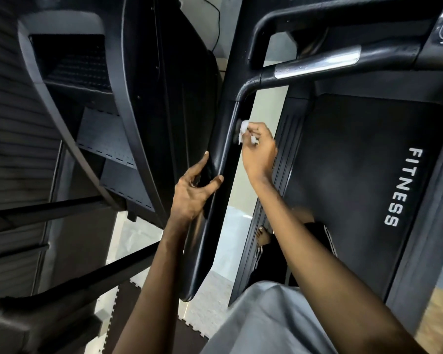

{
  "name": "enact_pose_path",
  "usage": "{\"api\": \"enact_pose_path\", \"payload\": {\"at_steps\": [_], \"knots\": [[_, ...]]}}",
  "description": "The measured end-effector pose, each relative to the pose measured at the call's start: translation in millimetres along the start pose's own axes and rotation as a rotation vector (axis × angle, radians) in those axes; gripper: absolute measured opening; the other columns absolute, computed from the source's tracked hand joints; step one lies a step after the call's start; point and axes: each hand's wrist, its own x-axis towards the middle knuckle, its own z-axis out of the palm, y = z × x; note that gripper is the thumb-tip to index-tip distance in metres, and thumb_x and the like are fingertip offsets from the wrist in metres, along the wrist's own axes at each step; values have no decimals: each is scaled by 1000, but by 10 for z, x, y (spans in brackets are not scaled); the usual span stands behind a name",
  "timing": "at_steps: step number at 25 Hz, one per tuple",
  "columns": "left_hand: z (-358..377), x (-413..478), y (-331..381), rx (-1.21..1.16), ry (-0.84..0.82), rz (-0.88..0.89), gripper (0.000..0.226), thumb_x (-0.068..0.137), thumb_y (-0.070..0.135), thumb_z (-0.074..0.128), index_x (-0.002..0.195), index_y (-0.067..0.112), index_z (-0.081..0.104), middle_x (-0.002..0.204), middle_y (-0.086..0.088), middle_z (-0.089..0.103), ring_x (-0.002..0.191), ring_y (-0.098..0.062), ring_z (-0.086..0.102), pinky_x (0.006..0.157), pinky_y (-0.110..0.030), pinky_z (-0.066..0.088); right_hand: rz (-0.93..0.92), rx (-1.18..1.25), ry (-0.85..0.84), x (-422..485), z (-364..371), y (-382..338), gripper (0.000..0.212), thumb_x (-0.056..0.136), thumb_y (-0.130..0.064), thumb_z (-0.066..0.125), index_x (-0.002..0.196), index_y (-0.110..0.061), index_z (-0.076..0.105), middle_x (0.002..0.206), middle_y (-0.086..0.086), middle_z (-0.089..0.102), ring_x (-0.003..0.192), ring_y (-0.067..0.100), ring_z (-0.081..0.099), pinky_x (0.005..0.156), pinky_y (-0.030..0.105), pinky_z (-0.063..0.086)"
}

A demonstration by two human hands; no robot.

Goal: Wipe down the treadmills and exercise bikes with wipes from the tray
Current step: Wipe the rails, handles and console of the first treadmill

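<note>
Far to the left of the treadmill's black side rail (215,200) stood a stair-climber machine (100,123), its perforated steps and dark side panel filling that whole flank, well apart from the action. Right against the rail came the left hand (192,192), loosely curled on it, thumb on one edge and fingers on the other, gripping the rail itself but not squeezed tight. Just right of the rail, higher up, the right hand (258,152) was pinched closed on a crumpled white wipe (244,129), and the wipe was pressed onto the rail's inner face just below its bend. Above that, the front handlebar with its silver grip plate (317,63) crossed overhead. Further right of the rail lay the treadmill belt (356,175), lettered FITNESS, with a bare foot (262,237) on the ribbed edge strip beside it. Below, grey clothing (266,320) blocked the deck's near end.
</note>
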Motion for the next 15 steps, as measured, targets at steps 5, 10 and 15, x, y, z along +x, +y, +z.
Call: {"api": "enact_pose_path", "payload": {"at_steps": [5, 10, 15], "knots": [[18, -2, 23, 14, 1, 4, 66, 86, 27, 81, 145, 37, 52, 133, 14, 65, 119, 7, 59, 106, -12, 41, -48, -4, 38, -149, 12, -36, 14, 93, -4, 61, 99, -14, 69, 104, -3, 67, 91, -7, 61, 78, 12, 51], [20, -22, 70, 54, 3, -4, 65, 89, 26, 77, 147, 36, 49, 118, 22, 67, 109, 17, 58, 91, 1, 39, -240, 98, 44, -94, 1, -170, 17, 94, 0, 59, 103, -8, 71, 108, -3, 67, 101, 5, 66, 89, 30, 57], [148, -27, 150, 197, 136, 121, 57, 91, 32, 75, 144, 32, 55, 144, 7, 57, 130, 1, 53, 108, -15, 41, -352, 90, -1, -312, -38, -66, 16, 96, -2, 61, 104, -9, 73, 108, -3, 70, 104, 6, 66, 89, 26, 55]]}}
